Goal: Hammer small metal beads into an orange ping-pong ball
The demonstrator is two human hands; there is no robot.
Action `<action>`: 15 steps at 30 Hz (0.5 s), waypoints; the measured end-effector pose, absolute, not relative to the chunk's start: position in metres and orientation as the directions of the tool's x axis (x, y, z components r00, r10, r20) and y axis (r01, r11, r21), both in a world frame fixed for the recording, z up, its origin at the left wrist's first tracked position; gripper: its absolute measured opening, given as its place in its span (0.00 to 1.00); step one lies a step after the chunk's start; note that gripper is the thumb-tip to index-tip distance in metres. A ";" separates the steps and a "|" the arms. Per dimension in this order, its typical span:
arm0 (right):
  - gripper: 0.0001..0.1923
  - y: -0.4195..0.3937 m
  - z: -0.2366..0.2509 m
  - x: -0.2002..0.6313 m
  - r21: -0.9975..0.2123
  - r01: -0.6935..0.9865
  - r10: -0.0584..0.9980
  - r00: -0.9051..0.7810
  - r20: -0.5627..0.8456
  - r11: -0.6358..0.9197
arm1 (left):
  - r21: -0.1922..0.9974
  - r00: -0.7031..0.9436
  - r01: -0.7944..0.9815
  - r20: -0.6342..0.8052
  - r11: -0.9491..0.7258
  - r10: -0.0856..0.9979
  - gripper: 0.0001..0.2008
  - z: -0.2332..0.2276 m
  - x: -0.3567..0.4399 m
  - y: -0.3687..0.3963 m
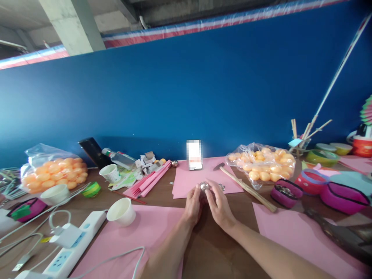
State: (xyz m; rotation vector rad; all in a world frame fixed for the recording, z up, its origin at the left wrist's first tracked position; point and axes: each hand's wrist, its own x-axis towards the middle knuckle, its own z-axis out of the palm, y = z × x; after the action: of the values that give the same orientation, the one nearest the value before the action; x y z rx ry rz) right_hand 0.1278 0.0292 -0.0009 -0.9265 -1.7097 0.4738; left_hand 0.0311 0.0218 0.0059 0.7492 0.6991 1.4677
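Both hands meet at table (226, 248) centre, over the near edge of a pink paper sheet (186, 178). Left hand (193, 203) and right hand (219, 205) pinch a small shiny metal ball (204, 186) between fingertips. Hammer (247, 188) lies just right; bag of orange balls (263, 164) beyond it.

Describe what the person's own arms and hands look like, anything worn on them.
Both forearms are bare as far as the picture shows: no sleeves, gloves, watch or bracelet in view. The left hand and right hand show no rings that I can make out, though the fingers are small and slightly blurred. The upper arms lie outside the frame.
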 end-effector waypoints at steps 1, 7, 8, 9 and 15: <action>0.18 0.029 -0.001 0.128 -0.711 0.343 0.778 -0.111 0.619 0.614 | 0.800 -0.001 -0.599 0.039 -0.032 0.999 0.18 0.006 0.031 0.022; 0.18 0.029 -0.002 0.128 -0.719 0.339 0.785 -0.118 0.608 0.607 | 0.817 -0.003 -0.575 0.052 -0.044 0.999 0.18 0.006 0.031 0.021; 0.18 0.029 -0.002 0.128 -0.718 0.342 0.786 -0.123 0.606 0.607 | 0.824 -0.002 -0.565 0.054 -0.045 0.999 0.18 0.006 0.032 0.020; 0.18 0.029 -0.002 0.128 -0.714 0.346 0.785 -0.127 0.606 0.608 | 0.833 0.003 -0.552 0.059 -0.048 0.998 0.18 0.007 0.032 0.020; 0.20 0.027 -0.002 0.126 -0.653 0.401 0.752 -0.164 0.639 0.642 | 0.883 -0.039 -0.450 0.126 -0.130 0.991 0.17 0.007 0.033 0.019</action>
State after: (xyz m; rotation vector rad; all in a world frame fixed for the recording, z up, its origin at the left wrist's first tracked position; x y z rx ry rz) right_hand 0.1264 0.0269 -0.0019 -0.9301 -1.7852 0.4066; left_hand 0.0327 0.0190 0.0067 0.9405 0.7948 1.4960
